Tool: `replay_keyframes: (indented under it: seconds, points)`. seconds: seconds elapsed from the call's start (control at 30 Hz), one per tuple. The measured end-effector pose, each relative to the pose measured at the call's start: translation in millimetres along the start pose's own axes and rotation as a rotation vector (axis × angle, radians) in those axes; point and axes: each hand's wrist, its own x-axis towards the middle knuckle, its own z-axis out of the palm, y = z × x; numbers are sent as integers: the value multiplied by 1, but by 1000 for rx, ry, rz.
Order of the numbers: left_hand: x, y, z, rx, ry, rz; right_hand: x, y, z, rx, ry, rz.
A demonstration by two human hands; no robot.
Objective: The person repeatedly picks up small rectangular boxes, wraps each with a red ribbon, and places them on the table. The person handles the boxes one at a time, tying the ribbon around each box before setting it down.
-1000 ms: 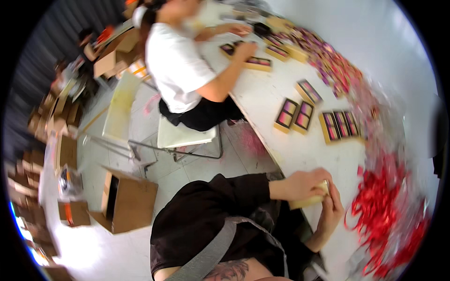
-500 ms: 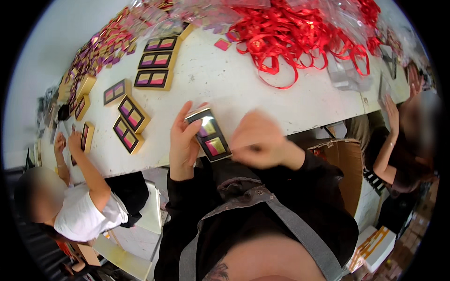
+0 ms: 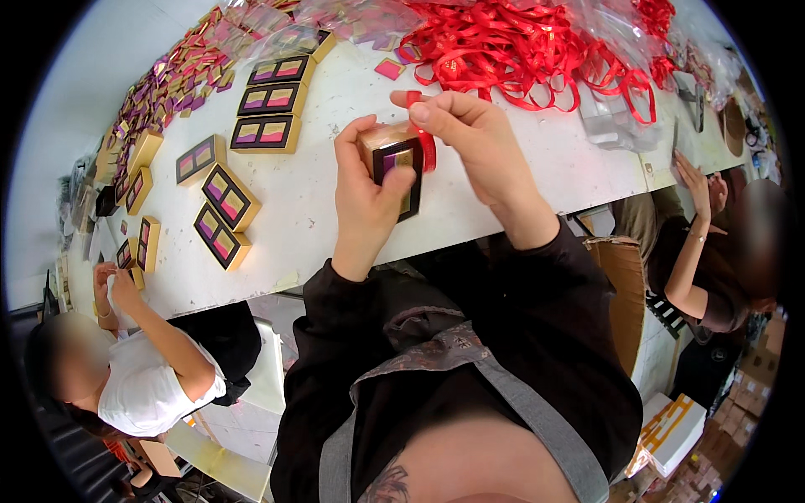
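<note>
Head: right hand (image 3: 478, 142) pinches satiny ribbon (image 3: 428, 151) beside rectangular box (image 3: 392, 156).

The held box (image 3: 387, 158), close to the desk's near edge, has gold sides with a metallic sheen, like foil-finished card, and a dark, matt-looking frame on its face. The red ribbon (image 3: 429, 152) against it looks like smooth satin; the ribbon heap (image 3: 503, 50) toward the far edge shares that gloss. Beside the heap, clear plastic film (image 3: 356, 15) is crinkled and shiny, and small tiles (image 3: 180, 84) gleam like foil. The desk (image 3: 310, 180) is smooth, with a soft sheen and scuffs. Below its near edge, the carton (image 3: 629, 298) is matt brown cardboard; the apron strap (image 3: 537, 419) is grey cloth.
</note>
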Motion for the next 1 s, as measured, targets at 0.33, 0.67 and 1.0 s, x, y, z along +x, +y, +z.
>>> replay_keyframes:
  seconds: [0.33,0.67,1.0]
  points:
    - [-8,16,6,101,151,1,-11,14,24,35,-41,60]
    - [2,24,-71,-685,183,-574,-42,44,-9,-950,-410,-813]
    - [0,21,-64,-713,47,-442,-38,35,9,-815,-458,-736]
